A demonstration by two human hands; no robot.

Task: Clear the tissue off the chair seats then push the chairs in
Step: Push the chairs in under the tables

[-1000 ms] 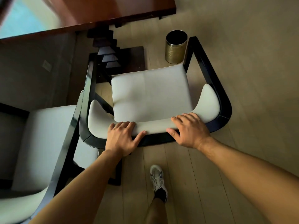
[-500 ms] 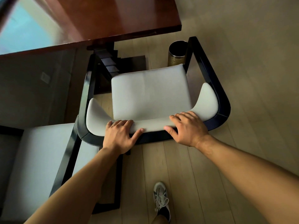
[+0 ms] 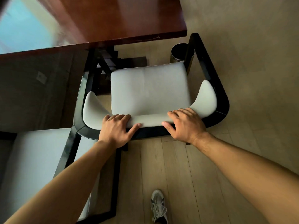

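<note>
Both hands are gripping the curved back of the chair (image 3: 149, 92) from behind. The left hand (image 3: 115, 130) is lying over the padded top of the backrest (image 3: 148, 120), its four fingers curled over the front edge and its thumb stretched out along the black frame below. The right hand (image 3: 186, 125) is mirroring it further along the rail, fingers draped over the pad and thumb pointing inward against the frame. The chair is facing the table (image 3: 113, 21), its pale seat showing bare, with no tissue lying on it, and its front legs and arm ends are sitting just at the table's near edge, the left arm reaching under the tabletop. A second chair (image 3: 38, 159) is standing to the left, its black frame touching or nearly touching the first chair's corner; its seat is also showing plain. A dark round bin (image 3: 178, 52) is standing on the floor beyond the right arm, partly hidden by it. A shoe (image 3: 158, 206) is showing on the wooden floor (image 3: 186, 183) below.
</note>
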